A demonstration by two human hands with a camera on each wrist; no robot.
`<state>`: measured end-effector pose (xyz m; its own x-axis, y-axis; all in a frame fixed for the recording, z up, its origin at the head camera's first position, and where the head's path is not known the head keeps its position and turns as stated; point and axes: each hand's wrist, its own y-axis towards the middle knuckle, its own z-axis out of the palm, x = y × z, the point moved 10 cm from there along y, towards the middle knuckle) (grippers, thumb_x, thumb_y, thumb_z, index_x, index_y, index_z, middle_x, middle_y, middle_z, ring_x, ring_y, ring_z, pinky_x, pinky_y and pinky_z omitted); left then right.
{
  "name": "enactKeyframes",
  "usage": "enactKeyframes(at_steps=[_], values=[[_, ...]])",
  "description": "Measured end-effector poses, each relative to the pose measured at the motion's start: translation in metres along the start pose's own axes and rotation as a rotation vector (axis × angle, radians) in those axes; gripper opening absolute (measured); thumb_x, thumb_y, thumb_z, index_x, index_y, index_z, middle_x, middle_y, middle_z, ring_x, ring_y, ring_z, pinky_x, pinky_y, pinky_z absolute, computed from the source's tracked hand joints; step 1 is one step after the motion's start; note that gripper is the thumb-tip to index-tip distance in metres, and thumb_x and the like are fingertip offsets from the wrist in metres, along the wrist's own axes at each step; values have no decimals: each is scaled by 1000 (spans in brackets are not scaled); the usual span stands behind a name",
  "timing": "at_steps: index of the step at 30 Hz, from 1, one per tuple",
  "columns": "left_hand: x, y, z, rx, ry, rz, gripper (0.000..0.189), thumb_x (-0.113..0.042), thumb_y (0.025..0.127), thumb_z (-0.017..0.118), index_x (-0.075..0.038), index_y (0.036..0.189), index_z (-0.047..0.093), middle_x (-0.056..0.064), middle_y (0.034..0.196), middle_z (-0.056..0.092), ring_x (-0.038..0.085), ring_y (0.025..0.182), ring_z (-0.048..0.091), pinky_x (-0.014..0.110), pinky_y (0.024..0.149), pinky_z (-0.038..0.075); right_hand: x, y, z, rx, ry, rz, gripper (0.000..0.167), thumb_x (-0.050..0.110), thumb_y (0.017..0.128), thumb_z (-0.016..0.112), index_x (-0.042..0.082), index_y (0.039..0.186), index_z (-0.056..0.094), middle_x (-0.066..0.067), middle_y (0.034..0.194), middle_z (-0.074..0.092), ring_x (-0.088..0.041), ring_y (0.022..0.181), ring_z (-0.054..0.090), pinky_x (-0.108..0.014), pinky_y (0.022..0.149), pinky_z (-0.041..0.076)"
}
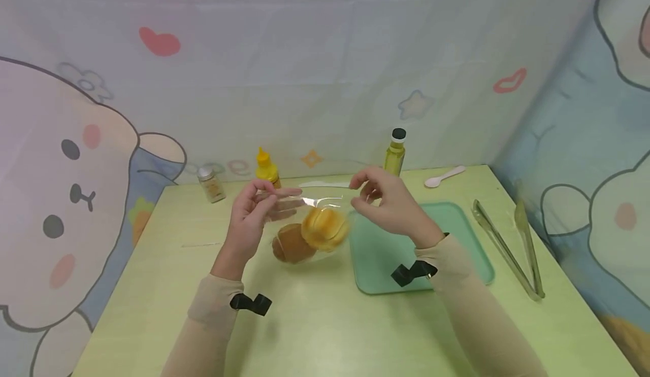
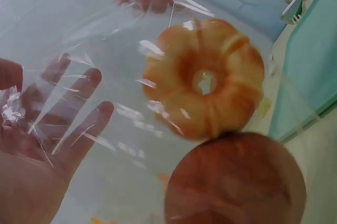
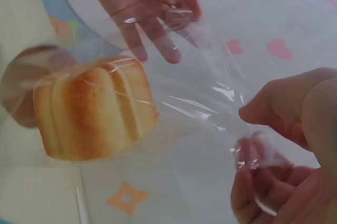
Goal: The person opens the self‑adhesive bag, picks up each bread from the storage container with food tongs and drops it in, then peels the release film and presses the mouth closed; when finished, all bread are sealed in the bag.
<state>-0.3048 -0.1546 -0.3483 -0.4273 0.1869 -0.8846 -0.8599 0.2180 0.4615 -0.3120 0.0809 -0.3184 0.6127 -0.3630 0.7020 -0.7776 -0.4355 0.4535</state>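
A clear plastic bag stretches between both hands above the table. At its left edge, the left hand pinches the film between thumb and index finger; its other fingers are spread and seen through the plastic in the left wrist view. On the opposite side the right hand holds the bag's edge between thumb and curled fingers. Inside hangs a golden, fluted ring-shaped bread with a hole in its middle. Touching it is a smooth brown round bread, also seen behind the film in the head view.
A green tray lies under the right forearm, with metal tongs to its right. Along the back stand a shaker jar, a yellow squeeze bottle and an oil bottle. A pink spoon lies nearby.
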Motion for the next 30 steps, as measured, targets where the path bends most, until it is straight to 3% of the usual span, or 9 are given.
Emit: enactKeyframes(at_steps=[3,6,10,14,18,21,25,27,30], values=[[4,-1,5,-6,-30,-55,9,-15,113,47,-7,109,45,26,122,73,41,104,76,49,89,62,18,7,17,34,-193,-90,35,24,93,80,10,123,67,-6,124,64,-23,102,63,-41,87,55],[5,-1,12,15,-31,-66,17,-18,113,48,-3,112,42,25,124,73,41,107,75,47,90,62,40,13,36,43,-381,-195,47,43,92,81,11,125,69,-5,124,68,-23,108,66,-44,91,54],[5,-3,23,92,1,-40,21,-15,113,47,5,114,40,24,121,74,29,112,75,37,93,62,60,19,55,24,-498,-272,43,46,93,80,11,117,72,-1,107,75,-18,92,71,-37,79,57],[5,-7,30,131,42,-15,20,-10,112,48,9,115,43,21,119,76,16,109,75,33,93,61,63,24,66,9,-507,-242,29,38,93,82,14,106,73,4,91,75,-11,72,67,-26,60,52],[5,-10,31,137,45,0,21,-6,112,48,14,119,50,24,121,74,14,107,75,40,93,62,61,25,70,18,-518,-209,22,35,93,81,16,102,74,7,85,74,-9,65,63,-23,54,49],[5,-11,30,131,51,15,25,-8,113,45,15,119,52,25,123,73,16,106,76,43,90,62,55,24,68,36,-519,-187,22,38,94,80,17,99,76,8,83,74,-8,66,64,-22,55,49],[4,-11,19,77,43,4,31,-20,114,42,9,116,54,12,123,76,23,103,78,43,86,63,36,22,56,96,-512,-112,19,41,94,79,22,93,82,11,83,76,-7,67,66,-23,55,49],[2,-11,10,37,7,-10,32,-25,114,42,4,113,54,5,122,77,27,101,79,44,85,63,25,19,46,122,-464,-60,16,37,95,79,22,94,85,11,87,79,-8,72,69,-26,61,53],[-2,-10,1,-4,-38,-23,31,-30,113,43,-2,113,55,4,123,77,32,99,79,46,83,63,10,15,34,137,-307,12,12,25,95,80,18,101,86,6,97,81,-12,85,75,-31,75,60]])
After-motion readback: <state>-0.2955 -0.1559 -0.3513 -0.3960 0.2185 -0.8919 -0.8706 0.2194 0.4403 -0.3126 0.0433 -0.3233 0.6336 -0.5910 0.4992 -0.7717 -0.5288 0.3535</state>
